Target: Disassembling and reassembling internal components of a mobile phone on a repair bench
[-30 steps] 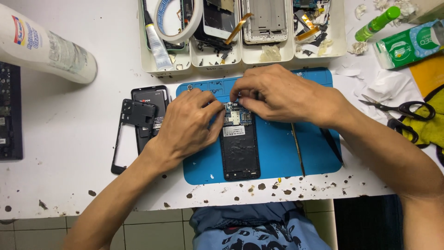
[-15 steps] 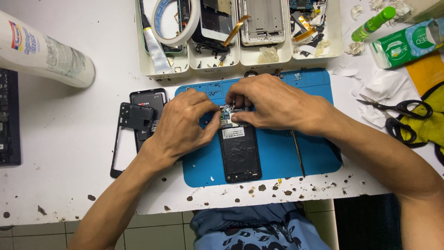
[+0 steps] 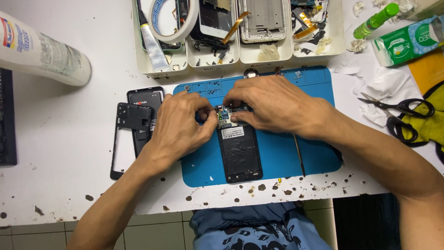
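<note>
The white worktable (image 3: 69,139) fills the view, chipped along its near edge, and on it the blue repair mat (image 3: 314,153) takes the centre. At twelve o'clock from the mat stand white parts trays (image 3: 240,58) crowded with phone frames, ribbon cables, a roll of tape and a glue tube. At nine o'clock from the mat lie a black phone frame (image 3: 121,139) and, partly under it, a dark back cover (image 3: 144,97). Out at three o'clock sit black-handled scissors (image 3: 400,111) among crumpled tissues.

On the mat lies the opened phone (image 3: 239,155), long axis running twelve to six, back removed, its small circuit board (image 3: 225,118) exposed at the twelve o'clock end. Both hands meet there. I'd judge the step in hand to be working a part or connector at that board; the next move would call for a fine, steady touch rather than force, with the phone body kept still.

The left hand (image 3: 178,127) comes in from eight o'clock, fingers curled, thumb and forefinger drawn close at the board's left edge. The right hand (image 3: 273,104) reaches from four o'clock, fingertips bunched down on the board's top. Whether either actually pinches some small piece I cannot tell; the fingers hide it.
</note>
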